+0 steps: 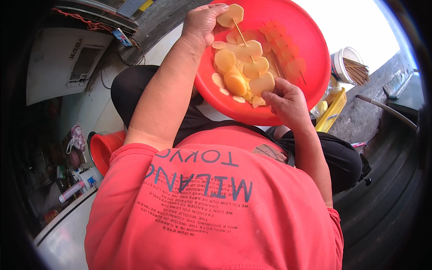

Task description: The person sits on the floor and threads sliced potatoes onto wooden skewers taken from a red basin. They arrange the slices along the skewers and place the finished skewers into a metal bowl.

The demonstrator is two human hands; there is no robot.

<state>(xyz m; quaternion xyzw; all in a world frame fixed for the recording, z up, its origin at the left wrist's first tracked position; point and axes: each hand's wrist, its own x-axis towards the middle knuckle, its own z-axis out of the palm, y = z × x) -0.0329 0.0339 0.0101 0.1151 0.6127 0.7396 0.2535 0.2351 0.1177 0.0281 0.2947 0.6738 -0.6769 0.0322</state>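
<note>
A thin bamboo skewer slants over a large red plastic basin. Several pale yellow slices, apparently potato, are threaded along it. My left hand pinches the slice at the skewer's far end, with a stretch of bare stick below. At the near end, my right hand grips the lowest slice between thumb and fingers. Beneath, a heap of loose slices lies in the basin. Loaded skewers rest along the basin's right side.
Right of the basin, a white bucket holds many thin sticks. A yellow crate stands below it, beside a plastic bag. A red bucket is by my left side. A grey hose curves at the right.
</note>
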